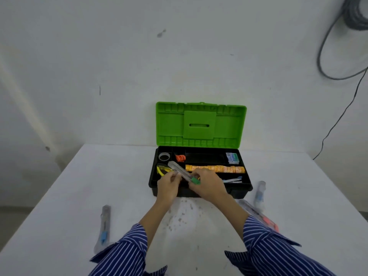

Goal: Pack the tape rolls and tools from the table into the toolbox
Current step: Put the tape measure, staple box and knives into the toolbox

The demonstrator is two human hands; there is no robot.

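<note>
Head view looks down on a white table [79, 196] with a toolbox [201, 188] at its far middle, black body, green lid [200, 124] standing open against the wall. Both hands meet over the near left part of the box. The left hand [168, 187] has its fingers curled round the middle of a clear utility knife [182, 173], and the right hand [208, 185] pinches that knife at its green end; the knife lies slantwise, its far tip pointing to the far left above the tray.

Inside the tray, a grey tape roll [164, 156] sits in the far left compartment, with an orange coil [180, 158] in the compartment just right of it. A small clear blue case [232, 158] is at the far right. A long yellow-orange strip [215, 168] runs across the middle, and yellow pliers [162, 169] lie at the left, partly under the knife.

On the table, a knife with a blue slider [103, 226] lies near left, a second blue one [259, 194] lies just right of the box, and a red one [260, 216] lies near right, beside the striped sleeve [264, 242].
</note>
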